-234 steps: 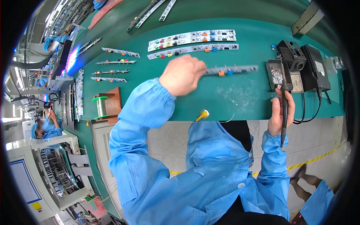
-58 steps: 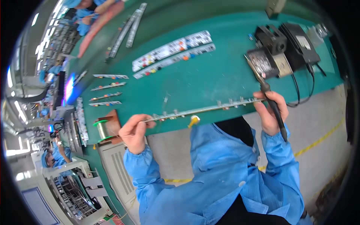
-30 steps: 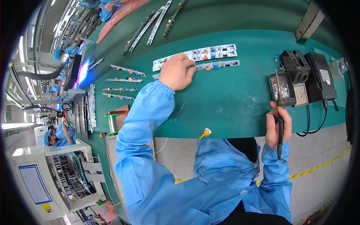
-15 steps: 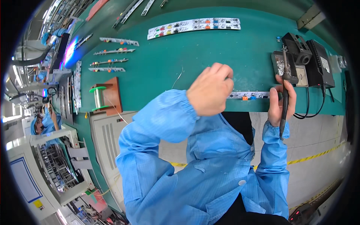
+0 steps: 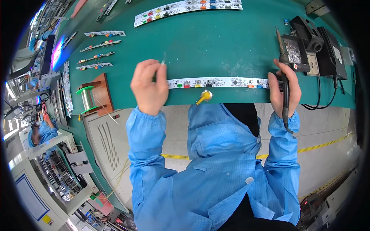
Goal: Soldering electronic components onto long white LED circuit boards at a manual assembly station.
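My left hand (image 5: 149,87) is pinched at the left end of a long white circuit board strip (image 5: 227,82). From its fingertips rises a thin, pale, blurred length of what looks like solder wire (image 5: 164,58). My right hand (image 5: 290,90) grips a soldering iron (image 5: 286,94), its bare tip pointing up and away, and its fingers are by the strip's right end. Small coloured components sit along the strip, which lies near the table's front edge. Just in front of the strip is a yellow and metallic piece (image 5: 205,97); its kind I cannot make out.
A solder spool (image 5: 87,98) on a wooden stand (image 5: 104,92) stands left. Several board strips (image 5: 101,46) lie behind it, and a wider board (image 5: 189,9) at the back. To the right are an iron holder (image 5: 310,36), scrap tray (image 5: 296,52) and black soldering station (image 5: 332,57).
My left hand has moved left off the board strip, uncovering it and the yellow piece. The wire that lay on the mat is gone from there. The iron's tip has swung slightly left.
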`<state>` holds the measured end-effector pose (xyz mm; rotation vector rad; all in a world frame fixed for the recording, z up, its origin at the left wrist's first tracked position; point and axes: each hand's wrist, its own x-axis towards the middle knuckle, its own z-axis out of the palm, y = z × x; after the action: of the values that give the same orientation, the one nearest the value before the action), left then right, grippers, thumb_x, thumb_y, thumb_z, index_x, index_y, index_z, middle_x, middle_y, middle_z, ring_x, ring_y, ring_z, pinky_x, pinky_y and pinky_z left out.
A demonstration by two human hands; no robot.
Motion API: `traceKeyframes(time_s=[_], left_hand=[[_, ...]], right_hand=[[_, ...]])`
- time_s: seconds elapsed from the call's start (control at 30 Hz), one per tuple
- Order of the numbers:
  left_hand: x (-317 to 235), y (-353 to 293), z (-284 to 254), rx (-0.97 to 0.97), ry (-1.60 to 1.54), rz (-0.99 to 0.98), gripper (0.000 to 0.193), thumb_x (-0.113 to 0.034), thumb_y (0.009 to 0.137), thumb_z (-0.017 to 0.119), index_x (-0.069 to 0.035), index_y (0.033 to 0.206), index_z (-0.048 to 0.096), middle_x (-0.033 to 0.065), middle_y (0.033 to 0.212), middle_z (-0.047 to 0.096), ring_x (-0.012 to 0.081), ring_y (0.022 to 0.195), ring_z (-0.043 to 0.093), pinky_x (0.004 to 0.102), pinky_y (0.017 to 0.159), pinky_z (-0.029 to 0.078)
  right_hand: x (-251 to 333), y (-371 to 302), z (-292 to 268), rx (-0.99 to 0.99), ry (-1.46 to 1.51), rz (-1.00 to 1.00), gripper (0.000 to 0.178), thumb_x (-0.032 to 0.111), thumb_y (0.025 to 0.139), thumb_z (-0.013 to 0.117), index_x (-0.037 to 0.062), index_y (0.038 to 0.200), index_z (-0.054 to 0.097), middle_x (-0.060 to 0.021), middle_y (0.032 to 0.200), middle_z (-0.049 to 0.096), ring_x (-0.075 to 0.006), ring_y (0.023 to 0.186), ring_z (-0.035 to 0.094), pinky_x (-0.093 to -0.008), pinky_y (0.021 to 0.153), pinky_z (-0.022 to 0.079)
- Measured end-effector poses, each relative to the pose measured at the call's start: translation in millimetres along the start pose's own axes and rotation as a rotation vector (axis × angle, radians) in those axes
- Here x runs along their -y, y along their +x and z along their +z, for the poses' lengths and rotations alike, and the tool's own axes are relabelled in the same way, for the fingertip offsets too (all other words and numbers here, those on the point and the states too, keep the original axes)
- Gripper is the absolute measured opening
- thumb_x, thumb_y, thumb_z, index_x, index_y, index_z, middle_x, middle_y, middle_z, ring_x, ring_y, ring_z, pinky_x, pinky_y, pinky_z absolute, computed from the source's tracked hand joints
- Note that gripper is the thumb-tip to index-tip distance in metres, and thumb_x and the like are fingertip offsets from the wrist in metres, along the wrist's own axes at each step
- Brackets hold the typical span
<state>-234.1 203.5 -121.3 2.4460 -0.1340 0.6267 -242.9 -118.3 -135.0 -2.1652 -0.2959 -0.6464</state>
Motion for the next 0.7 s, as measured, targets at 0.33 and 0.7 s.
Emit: traceKeyframes(time_s=[0.33, 0.7], left_hand=[[-44, -35, -21, 0.069, -0.354, -0.145, 0.009, 0.003, 0.08, 0.063, 0.001, 0.088, 0.065, 0.0027, 0.071, 0.057, 0.0055, 0.052, 0.039, 0.0206, 0.045, 0.029], [-20, -25, 4, -0.154, -0.12, -0.233, 0.017, -0.001, 0.088, 0.054, 0.001, 0.102, 0.063, 0.0006, 0.073, 0.057, 0.0039, 0.06, 0.045, 0.0191, 0.051, 0.035]], right_hand=[[-8, -10, 1, -0.176, 0.201, 0.066, 0.028, 0.002, 0.087, 0.054, -0.0008, 0.114, 0.051, -0.0206, 0.105, 0.062, -0.0145, 0.082, 0.056, -0.0278, 0.078, 0.046], [-9, -11, -4, -0.319, 0.356, 0.153, 0.028, 0.008, 0.089, 0.051, -0.0012, 0.115, 0.05, -0.0226, 0.103, 0.062, -0.0167, 0.081, 0.056, -0.0308, 0.079, 0.046]])
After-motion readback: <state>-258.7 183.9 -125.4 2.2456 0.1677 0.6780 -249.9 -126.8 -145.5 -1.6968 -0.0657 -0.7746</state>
